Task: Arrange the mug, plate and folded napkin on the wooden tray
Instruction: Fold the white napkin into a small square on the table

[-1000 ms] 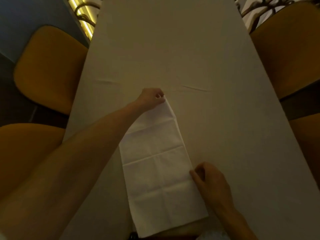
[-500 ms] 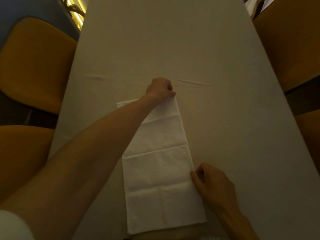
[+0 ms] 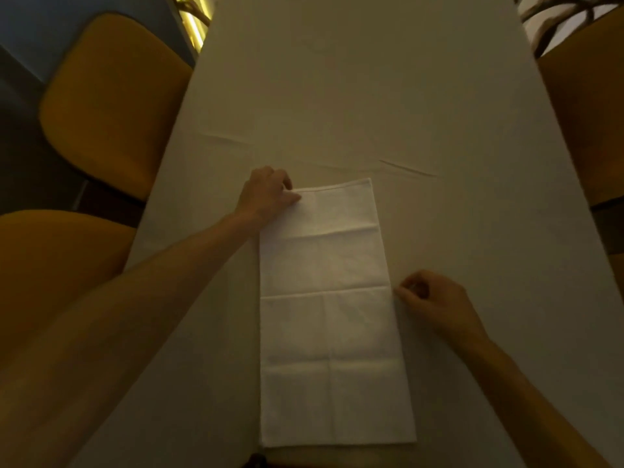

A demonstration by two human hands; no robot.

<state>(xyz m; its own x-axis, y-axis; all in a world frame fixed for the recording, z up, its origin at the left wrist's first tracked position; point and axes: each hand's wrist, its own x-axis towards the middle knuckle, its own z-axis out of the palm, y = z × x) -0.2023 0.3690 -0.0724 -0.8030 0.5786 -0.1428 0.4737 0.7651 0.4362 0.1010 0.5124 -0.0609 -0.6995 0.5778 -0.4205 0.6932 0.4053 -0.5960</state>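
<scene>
On the white table (image 3: 371, 96), I watched my left hand (image 3: 266, 194) pinch the far left corner of the napkin (image 3: 331, 315), at about eleven o'clock on it. I judged the thin paper could slide or bunch up if that pinch pulled too hard, and the fold would go crooked. The napkin lay flat and long between my hands. At three o'clock my right hand (image 3: 435, 300) sat curled, fingertips touching its edge; if it gripped, I could not tell.
</scene>
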